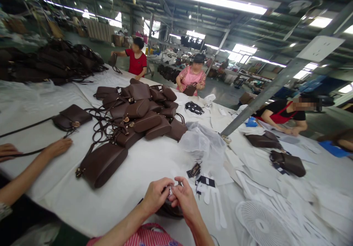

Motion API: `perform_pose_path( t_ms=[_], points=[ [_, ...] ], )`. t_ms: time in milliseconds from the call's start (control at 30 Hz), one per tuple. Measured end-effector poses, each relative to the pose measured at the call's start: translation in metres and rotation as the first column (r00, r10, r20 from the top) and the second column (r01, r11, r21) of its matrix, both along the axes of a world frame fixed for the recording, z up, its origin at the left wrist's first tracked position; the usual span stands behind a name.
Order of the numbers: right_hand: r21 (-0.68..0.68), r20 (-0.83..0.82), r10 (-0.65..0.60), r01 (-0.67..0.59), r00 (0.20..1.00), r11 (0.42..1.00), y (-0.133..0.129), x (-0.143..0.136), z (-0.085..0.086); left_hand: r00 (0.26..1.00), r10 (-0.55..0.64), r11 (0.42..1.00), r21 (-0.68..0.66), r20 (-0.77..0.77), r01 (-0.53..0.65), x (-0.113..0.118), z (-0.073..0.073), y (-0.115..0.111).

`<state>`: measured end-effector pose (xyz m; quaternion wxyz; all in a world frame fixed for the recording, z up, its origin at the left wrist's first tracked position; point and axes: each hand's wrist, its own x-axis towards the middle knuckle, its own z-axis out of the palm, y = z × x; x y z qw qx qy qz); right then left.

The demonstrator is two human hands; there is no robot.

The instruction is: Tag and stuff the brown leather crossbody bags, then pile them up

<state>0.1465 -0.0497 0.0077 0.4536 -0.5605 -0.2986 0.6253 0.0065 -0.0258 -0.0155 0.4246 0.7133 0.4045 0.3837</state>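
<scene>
At far left, a heap of dark brown bags (55,62) lies on the white-covered table (63,185). Nearer, a co-worker's hand (59,147) rests beside a brown flap handbag (71,117) with a gold-toned ornament, its long strap running off to the left. Next comes a pile of brown handbags (143,117), their thin straps tangled on its left side.

At the near edge, the person's left hand (157,195) is bent inward, fingers drawn narrow. Directly below the fingertips, close to the person's body, is a dark brown bag (169,211), mostly hidden by both hands. A small white piece (171,191) shows where the fingertips meet; which hand grips it, I cannot tell. The right hand (184,198) faces the left, thumb and fingers curled close together.

Just right of it lie black hang tags (207,181), with a crumpled clear plastic bag (205,143) behind, then a round white fan grille (260,222).
</scene>
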Motion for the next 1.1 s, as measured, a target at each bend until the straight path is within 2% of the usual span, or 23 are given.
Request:
perform_pose_path(
  t_ms=[100,167,233,300,367,467,567,700,867,933,1000,1033,1100],
  points=[
    [-0.093,-0.14,0.051,-0.065,0.989,0.994,0.003,0.005,0.002,1.0,-0.001,1.0,0.016,-0.012,0.001,-0.003,-0.001,0.002],
    [-0.143,-0.112,0.115,-0.13,0.987,0.981,0.007,0.01,0.005,0.999,-0.027,1.0,0.011,-0.025,0.027,-0.005,0.0,0.003],
    [-0.126,0.039,0.229,-0.222,0.973,0.967,0.012,0.014,0.009,0.998,-0.053,0.999,-0.002,-0.046,0.053,-0.005,0.002,0.005],
    [-0.038,0.248,0.304,-0.304,0.92,0.952,0.018,0.018,0.012,0.996,-0.058,0.998,-0.026,-0.06,0.057,-0.006,0.005,0.007],
    [0.092,0.446,0.276,-0.35,0.852,0.932,0.024,0.022,0.014,0.996,-0.067,0.997,-0.051,-0.061,0.064,-0.006,0.008,0.011],
    [0.223,0.571,0.103,-0.275,0.815,0.935,0.033,0.026,0.011,0.984,-0.167,0.985,-0.062,-0.063,0.163,-0.008,0.013,0.018],
    [0.222,0.483,-0.042,-0.076,0.875,0.972,0.039,0.029,0.006,0.957,-0.285,0.955,-0.102,-0.045,0.28,-0.012,0.015,0.028],
    [0.15,0.362,-0.027,-0.029,0.932,0.988,0.046,0.033,0.0,0.931,-0.361,0.91,-0.199,0.049,0.363,-0.02,0.016,0.039],
    [0.135,0.396,-0.092,0.041,0.914,0.99,0.051,0.036,-0.003,0.87,-0.484,0.833,-0.253,0.098,0.492,-0.024,0.016,0.051],
    [0.147,0.433,-0.042,-0.024,0.9,0.989,0.05,0.034,-0.003,0.861,-0.498,0.819,-0.271,0.099,0.505,-0.023,0.014,0.058],
    [0.12,0.505,0.112,-0.198,0.856,0.973,0.048,0.032,0.0,0.873,-0.472,0.825,-0.287,0.124,0.487,-0.023,0.012,0.064],
    [0.084,0.567,0.21,-0.309,0.797,0.947,0.047,0.03,0.001,0.88,-0.454,0.831,-0.291,0.138,0.475,-0.022,0.011,0.067],
    [-0.018,0.715,0.345,-0.477,0.608,0.879,0.047,0.029,0.005,0.905,-0.409,0.866,-0.265,0.116,0.425,-0.021,0.012,0.067]
  ],
)
